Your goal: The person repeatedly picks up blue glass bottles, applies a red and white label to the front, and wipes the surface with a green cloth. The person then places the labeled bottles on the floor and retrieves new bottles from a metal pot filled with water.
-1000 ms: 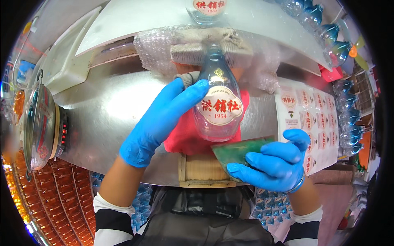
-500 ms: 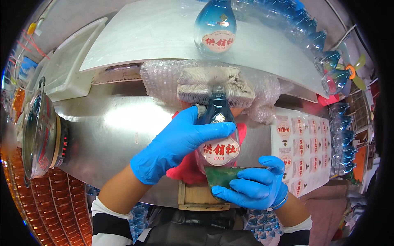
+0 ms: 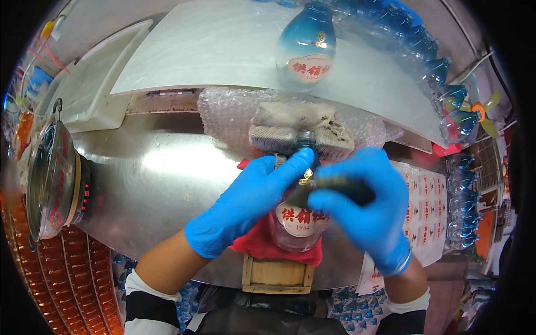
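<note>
A blue-tinted bottle (image 3: pixel 298 241) lies with its neck pointing away from me, its base on a pink-red cloth (image 3: pixel 251 241). My gloved left hand (image 3: pixel 237 204) grips the bottle near its shoulder, the thumb along the neck. On the bottle's front is a pale label (image 3: pixel 290 220) with red lettering. My gloved right hand (image 3: pixel 377 204) holds a dark green flat scraper (image 3: pixel 354 188), blurred by motion, across the bottle just above that label. Part of the label is covered by the right fingers. Beyond the neck rests a folded grey-white cloth pad (image 3: pixel 301 117) on bubble wrap (image 3: pixel 223 114).
A finished-looking blue bottle (image 3: pixel 306 44) stands on the white board (image 3: pixel 195 50) ahead. Rows of blue bottles (image 3: pixel 462 195) line the right side. Label sheets (image 3: pixel 427 218) lie at right. A pot-like glass vessel (image 3: pixel 50 178) and a white bin (image 3: pixel 100 100) are at left.
My right hand has raised the scraper from the bottle's base to above the label. My left hand's fingers have shifted up toward the neck. The view has tilted slightly.
</note>
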`<state>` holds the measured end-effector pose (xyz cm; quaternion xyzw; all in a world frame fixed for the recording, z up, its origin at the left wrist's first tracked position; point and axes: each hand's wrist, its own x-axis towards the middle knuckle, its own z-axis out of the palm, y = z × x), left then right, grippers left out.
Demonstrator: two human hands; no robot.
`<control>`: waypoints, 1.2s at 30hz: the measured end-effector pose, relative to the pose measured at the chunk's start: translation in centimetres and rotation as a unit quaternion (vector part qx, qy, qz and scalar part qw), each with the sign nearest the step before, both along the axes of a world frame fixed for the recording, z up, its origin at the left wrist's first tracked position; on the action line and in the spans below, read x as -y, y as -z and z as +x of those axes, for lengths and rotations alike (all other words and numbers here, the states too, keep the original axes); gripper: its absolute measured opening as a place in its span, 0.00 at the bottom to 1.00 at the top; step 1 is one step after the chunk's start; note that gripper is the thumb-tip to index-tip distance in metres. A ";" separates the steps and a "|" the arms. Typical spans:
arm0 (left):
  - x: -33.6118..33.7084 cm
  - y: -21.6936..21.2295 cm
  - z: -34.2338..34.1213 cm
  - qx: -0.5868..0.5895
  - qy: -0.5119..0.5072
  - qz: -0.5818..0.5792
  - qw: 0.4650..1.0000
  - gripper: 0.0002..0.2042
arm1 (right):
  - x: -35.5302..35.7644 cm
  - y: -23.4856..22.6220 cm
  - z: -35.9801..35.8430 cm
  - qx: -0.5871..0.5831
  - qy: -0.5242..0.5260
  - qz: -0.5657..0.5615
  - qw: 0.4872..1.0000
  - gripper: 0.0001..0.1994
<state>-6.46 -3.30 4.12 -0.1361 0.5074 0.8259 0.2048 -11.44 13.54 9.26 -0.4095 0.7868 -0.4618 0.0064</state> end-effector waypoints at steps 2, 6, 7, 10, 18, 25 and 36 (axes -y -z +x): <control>-1.1 -0.2 0.6 0.019 -0.088 0.060 0.994 0.26 | 1.1 1.2 -1.3 0.074 0.030 -0.080 0.994 0.12; -1.5 1.2 2.8 -0.058 -0.103 0.041 0.992 0.26 | 1.6 0.3 -2.9 0.080 0.041 -0.097 0.991 0.13; -1.7 1.5 3.6 -0.088 -0.101 -0.011 0.991 0.26 | 1.7 0.1 -3.0 0.075 0.032 -0.103 0.991 0.13; -1.4 3.5 6.6 -0.227 -0.069 -0.169 0.957 0.32 | 1.5 0.7 -2.7 0.136 -0.012 -0.114 0.984 0.12; -0.9 5.2 7.4 -0.358 -0.052 -0.453 0.815 0.54 | -1.0 0.6 0.0 -0.288 -0.013 -0.010 0.957 0.16; -1.9 5.0 6.7 -0.376 -0.122 -0.452 0.800 0.54 | -8.0 7.3 6.8 -0.338 -0.096 0.048 0.935 0.17; -0.8 4.1 7.1 -0.340 -0.060 -0.422 0.838 0.50 | -5.2 8.5 6.8 0.414 0.123 -0.190 0.882 0.10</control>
